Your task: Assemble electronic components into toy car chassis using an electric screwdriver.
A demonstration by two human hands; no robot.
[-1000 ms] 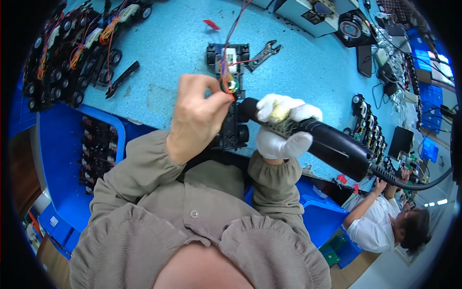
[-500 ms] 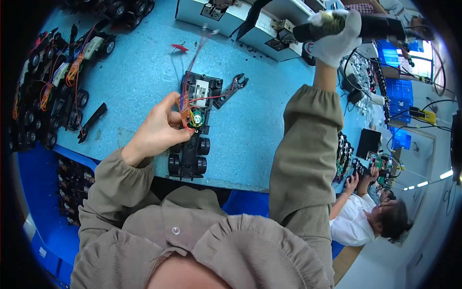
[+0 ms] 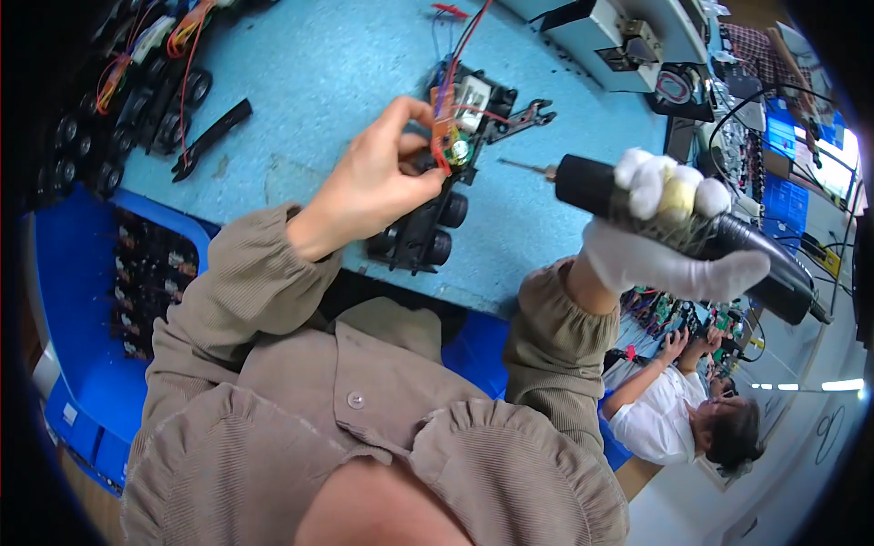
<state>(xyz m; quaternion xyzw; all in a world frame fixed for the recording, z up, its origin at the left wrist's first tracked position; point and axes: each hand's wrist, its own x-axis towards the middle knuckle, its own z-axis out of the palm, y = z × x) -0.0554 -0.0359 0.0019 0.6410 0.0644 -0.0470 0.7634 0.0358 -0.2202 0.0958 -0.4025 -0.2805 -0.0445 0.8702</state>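
My bare left hand (image 3: 369, 182) pinches a bundle of orange and red wires (image 3: 442, 118) on a black toy-vehicle chassis (image 3: 421, 218). Beside those fingers sits a small green circuit board (image 3: 459, 151) with a round silver part. The chassis has black wheels at its near end and a white block (image 3: 472, 98) farther up. To its right, my right hand (image 3: 651, 250), in a white glove, is wrapped round a black electric screwdriver (image 3: 583, 185). Its thin bit points left toward the chassis, apart from it.
Dark pliers (image 3: 526, 120) lie just beyond the chassis. A loose black strip (image 3: 214, 136) and several wired chassis (image 3: 168, 123) lie at the left. A blue bin (image 3: 68, 300) stands at the near left. Boxy equipment (image 3: 592, 41) occupies the back; a co-worker in white (image 3: 660, 419) sits at the right.
My right hand has brought the screwdriver down from the upper right, its bit now pointing left toward the chassis. My left hand keeps its pinch on the wires. The whole view has shifted.
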